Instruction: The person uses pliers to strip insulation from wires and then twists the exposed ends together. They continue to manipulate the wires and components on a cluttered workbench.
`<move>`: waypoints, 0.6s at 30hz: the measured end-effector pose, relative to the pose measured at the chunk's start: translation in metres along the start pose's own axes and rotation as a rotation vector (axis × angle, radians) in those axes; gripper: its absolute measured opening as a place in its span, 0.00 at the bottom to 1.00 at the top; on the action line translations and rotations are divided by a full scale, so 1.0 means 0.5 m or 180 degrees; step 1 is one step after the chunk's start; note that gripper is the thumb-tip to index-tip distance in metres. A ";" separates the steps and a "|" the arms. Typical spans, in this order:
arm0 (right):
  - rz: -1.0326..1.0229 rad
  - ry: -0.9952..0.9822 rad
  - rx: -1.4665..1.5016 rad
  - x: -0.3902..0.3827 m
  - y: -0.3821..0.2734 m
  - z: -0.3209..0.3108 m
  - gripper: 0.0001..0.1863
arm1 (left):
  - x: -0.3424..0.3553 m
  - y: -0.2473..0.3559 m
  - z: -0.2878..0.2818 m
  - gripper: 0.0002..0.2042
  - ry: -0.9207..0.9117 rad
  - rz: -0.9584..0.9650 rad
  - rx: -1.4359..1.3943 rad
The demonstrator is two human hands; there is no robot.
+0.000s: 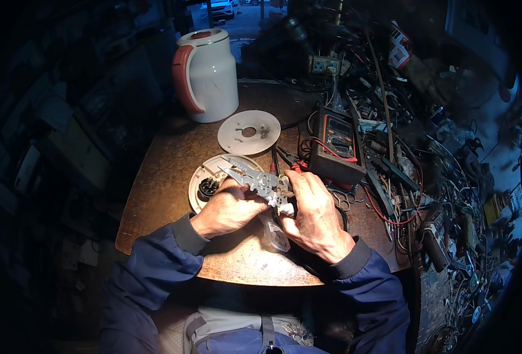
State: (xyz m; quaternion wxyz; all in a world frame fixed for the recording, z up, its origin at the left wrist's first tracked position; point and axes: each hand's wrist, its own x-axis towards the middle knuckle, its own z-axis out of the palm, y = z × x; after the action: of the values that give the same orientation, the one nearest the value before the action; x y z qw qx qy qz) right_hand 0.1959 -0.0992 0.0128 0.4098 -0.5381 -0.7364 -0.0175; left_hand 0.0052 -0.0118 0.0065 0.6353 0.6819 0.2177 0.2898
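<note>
Grey metal wire strippers are held over the front half of the table, their pointed jaws toward the upper left. My right hand is closed round their handle end. A small white piece shows by its thumb. My left hand is closed just below the jaws, its fingertips partly hidden; I cannot make out what it grips. Beside it lies a round white base with a black round connector. Under my hands is a small clear plastic bag.
A white jug kettle with a red handle stands at the back left, near a flat disc with a centre hole. Right of the disc are pliers, a multimeter and scissors. Tangled cables and parts crowd the right side.
</note>
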 end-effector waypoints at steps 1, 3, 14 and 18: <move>-0.0008 0.0003 -0.0006 0.000 0.000 0.000 0.34 | 0.000 -0.004 -0.003 0.09 0.0009 -0.0044 0.0084; -0.0023 0.0009 -0.0020 -0.001 0.001 0.001 0.34 | 0.000 -0.012 -0.010 0.09 0.0025 -0.0133 0.0251; -0.0103 0.0082 -0.0026 0.001 0.003 0.001 0.33 | -0.001 0.004 -0.001 0.10 -0.0059 -0.0199 -0.0161; -0.0089 0.0076 0.0074 0.001 0.006 0.001 0.33 | -0.006 0.002 -0.006 0.11 -0.0141 -0.0357 -0.0235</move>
State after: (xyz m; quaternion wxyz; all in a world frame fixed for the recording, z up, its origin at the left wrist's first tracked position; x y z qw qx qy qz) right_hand 0.1978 -0.0976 0.0115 0.4244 -0.5227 -0.7391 -0.0211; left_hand 0.0009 -0.0116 0.0074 0.6799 0.6510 0.2307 0.2464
